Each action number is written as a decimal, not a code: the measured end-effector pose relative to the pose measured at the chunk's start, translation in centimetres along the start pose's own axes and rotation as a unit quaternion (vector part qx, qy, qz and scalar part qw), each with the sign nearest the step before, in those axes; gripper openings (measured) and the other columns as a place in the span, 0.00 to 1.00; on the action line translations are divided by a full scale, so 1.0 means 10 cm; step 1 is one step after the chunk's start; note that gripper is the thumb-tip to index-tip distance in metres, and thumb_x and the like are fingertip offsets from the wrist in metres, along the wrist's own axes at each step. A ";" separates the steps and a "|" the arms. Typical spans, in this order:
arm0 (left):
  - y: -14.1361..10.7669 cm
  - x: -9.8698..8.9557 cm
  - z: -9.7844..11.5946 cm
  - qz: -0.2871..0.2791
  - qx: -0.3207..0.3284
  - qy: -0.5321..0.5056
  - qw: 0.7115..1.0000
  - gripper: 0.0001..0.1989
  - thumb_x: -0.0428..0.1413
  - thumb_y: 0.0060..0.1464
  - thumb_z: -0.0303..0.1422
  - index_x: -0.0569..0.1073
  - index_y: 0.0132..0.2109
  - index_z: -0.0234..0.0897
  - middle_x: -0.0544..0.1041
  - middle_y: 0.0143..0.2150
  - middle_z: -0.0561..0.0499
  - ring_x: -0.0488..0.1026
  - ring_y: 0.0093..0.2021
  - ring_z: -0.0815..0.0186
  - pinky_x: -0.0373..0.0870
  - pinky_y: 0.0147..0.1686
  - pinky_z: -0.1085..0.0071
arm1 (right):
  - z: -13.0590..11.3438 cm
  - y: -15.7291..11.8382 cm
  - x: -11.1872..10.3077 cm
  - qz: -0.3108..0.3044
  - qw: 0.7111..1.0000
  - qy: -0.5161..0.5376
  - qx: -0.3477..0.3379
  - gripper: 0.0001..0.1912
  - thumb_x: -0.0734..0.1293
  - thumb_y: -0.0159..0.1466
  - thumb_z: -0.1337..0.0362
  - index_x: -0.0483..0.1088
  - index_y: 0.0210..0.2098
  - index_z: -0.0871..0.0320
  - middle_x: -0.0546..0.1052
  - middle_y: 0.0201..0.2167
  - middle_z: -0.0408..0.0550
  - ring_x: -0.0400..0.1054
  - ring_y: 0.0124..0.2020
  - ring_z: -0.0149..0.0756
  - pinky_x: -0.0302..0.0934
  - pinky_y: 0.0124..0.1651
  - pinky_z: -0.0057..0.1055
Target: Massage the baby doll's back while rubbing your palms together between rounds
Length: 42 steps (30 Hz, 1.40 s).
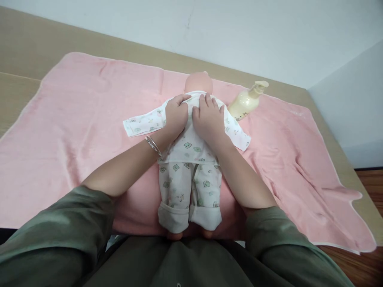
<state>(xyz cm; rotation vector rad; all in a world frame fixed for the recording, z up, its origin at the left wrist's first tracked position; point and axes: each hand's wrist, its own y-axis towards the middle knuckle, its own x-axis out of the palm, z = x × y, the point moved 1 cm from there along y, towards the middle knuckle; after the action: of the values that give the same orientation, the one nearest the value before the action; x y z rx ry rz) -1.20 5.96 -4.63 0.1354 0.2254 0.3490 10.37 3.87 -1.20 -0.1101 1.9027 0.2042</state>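
While both palms press flat on its upper body, the doll (188,159) lies mid-frame on the pink towel (74,119), dressed in white printed pyjamas with cuffs rolled. Left hand (176,115) and right hand (209,119) grasp nothing, fingers spread.

A baby doll (191,159) in printed white clothes lies on a pink towel (74,119) spread over a wooden table (24,48). The left hand (176,113) and right hand (209,119) press flat on its chest, side by side. A cream pump bottle (247,101) lies just beside the doll's shoulder.
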 end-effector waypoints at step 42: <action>0.08 -0.13 0.09 -0.150 0.069 0.310 0.936 0.14 0.49 0.64 0.40 0.75 0.41 0.37 0.81 0.44 0.34 0.78 0.51 0.39 0.73 0.60 0.39 | 0.02 -0.23 -0.22 -0.004 0.995 -0.064 -0.073 0.27 0.52 0.78 0.62 0.68 0.63 0.76 0.72 0.67 0.74 0.63 0.72 0.62 0.54 0.77 0.55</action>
<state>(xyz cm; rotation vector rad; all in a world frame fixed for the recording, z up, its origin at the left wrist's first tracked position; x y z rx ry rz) -2.47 6.14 -3.41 0.1243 0.8881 0.0600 11.72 1.62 0.63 -0.1979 1.7591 0.3369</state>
